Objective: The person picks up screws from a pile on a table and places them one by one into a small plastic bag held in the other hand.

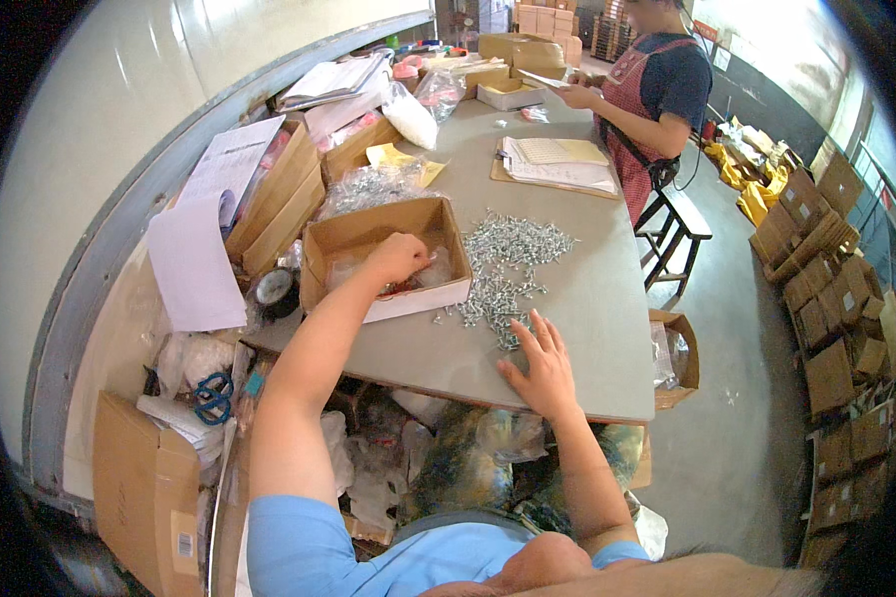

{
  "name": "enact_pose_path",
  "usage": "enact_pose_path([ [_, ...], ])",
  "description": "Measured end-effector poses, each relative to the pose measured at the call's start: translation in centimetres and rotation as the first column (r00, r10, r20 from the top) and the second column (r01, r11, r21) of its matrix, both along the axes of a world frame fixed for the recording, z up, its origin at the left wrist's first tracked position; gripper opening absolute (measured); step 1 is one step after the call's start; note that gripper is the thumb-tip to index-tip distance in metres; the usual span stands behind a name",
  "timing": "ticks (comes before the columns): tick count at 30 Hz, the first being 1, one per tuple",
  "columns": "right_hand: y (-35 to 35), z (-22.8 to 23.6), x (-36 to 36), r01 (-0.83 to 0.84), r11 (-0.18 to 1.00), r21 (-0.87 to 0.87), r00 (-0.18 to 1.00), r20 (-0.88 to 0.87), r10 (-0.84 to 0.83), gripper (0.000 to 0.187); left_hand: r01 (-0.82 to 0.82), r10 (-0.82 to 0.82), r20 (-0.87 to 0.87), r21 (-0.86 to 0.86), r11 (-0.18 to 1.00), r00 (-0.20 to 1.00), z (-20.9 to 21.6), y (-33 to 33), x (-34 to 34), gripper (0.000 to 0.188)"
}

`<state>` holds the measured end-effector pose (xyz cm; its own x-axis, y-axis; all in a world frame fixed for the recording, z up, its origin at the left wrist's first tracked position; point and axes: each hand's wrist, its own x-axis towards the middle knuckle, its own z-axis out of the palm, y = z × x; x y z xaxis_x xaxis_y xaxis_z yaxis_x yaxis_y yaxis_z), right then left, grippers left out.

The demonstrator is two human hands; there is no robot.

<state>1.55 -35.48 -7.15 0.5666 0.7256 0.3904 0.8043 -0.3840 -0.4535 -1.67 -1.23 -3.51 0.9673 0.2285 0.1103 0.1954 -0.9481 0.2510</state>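
Note:
My left hand (400, 259) reaches into an open cardboard box (448, 291), its fingers curled down among clear plastic bags (438, 271). What those fingers hold, if anything, I cannot make out. To the right of the box, a loose pile of small silver screws (503, 259) spreads over the grey table (592, 298). My right hand (543, 368) is at the near end of the pile, palm down with fingers spread, its fingertips close to the nearest screws. Nothing shows in its grasp.
Behind the box lies a bag of metal parts (373, 189). A clipboard with papers (558, 164) rests farther back, near a standing person in a checked apron (627, 99). Blue-handled scissors (213, 398) are at the left. A stool (677, 224) and stacked cartons (831, 298) stand right.

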Motion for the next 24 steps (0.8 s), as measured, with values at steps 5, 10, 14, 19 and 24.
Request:
enact_pose_path([
  [5,-0.2,-0.2,0.3,-0.01,0.999,0.049,0.999,-0.032,0.011,0.06,-0.056,0.112,0.206,-0.258,0.965,0.972,2.1,-0.1,-1.7,0.02],
  [10,-0.3,-0.1,0.2,-0.001,0.999,0.047,0.998,-0.07,0.004,0.059,-0.153,0.292,0.242,-0.465,0.872,0.925,3.1,-0.2,-2.8,0.012],
  [14,-0.3,-0.4,0.3,0.017,0.993,0.116,0.995,-0.097,-0.006,0.058,-0.115,0.352,0.254,-0.643,0.757,0.901,3.5,-1.1,-3.6,0.008],
  [19,0.4,-1.2,1.0,0.079,0.987,0.139,0.996,-0.062,-0.071,0.053,0.192,0.237,0.408,-0.77,0.608,0.882,4.7,-6.0,-6.2,0.012],
  [24,0.3,-0.2,1.9,-0.114,0.992,0.054,0.988,-0.102,0.119,0.045,0.159,0.254,0.177,-0.983,0.09,0.951,4.7,-13.3,-10.2,0.021],
])
